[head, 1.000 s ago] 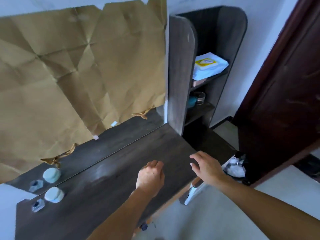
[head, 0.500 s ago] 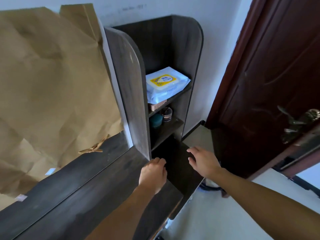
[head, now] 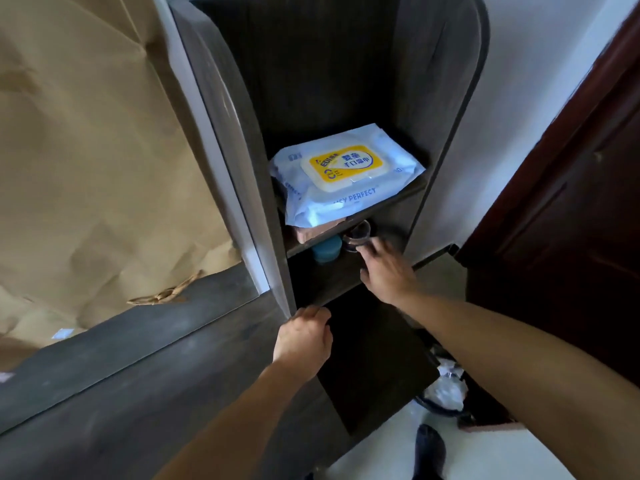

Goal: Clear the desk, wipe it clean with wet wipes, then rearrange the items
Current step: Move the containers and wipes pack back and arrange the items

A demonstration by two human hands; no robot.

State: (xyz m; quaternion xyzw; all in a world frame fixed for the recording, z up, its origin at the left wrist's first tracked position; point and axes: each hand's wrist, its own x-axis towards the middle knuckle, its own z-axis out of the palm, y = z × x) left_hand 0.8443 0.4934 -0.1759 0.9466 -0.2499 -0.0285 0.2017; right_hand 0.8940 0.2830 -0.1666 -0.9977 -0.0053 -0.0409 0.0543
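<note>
Progress looks well advanced to us. The worktop (head: 138, 393), running from lower left toward the centre of the frame, shows no items on the stretch in view and carries faint pale streaks, which we read as wiping done. The pack of wet wipes (head: 346, 178) lies flat on the upper shelf of the shelf unit (head: 235, 150) at centre frame with its yellow lid closed. Crumpled white sheets (head: 445, 389) sit in a bin at lower right, so we judge the cleaning finished. What remains, by our reckoning, is the rearranging. The right hand (head: 384, 268) reaches into the lower shelf just right of centre, its fingers spread and blurred. Its fingertips are at or just beside a clear jar (head: 356, 233), with no grip on it that we can see. A blue jar (head: 325, 249) stands just left of the clear one. The left hand (head: 304, 337), below centre, has its fingers curled under at the foot of the unit's side panel, with nothing visible in it. Neither jar is back on the worktop yet.
</note>
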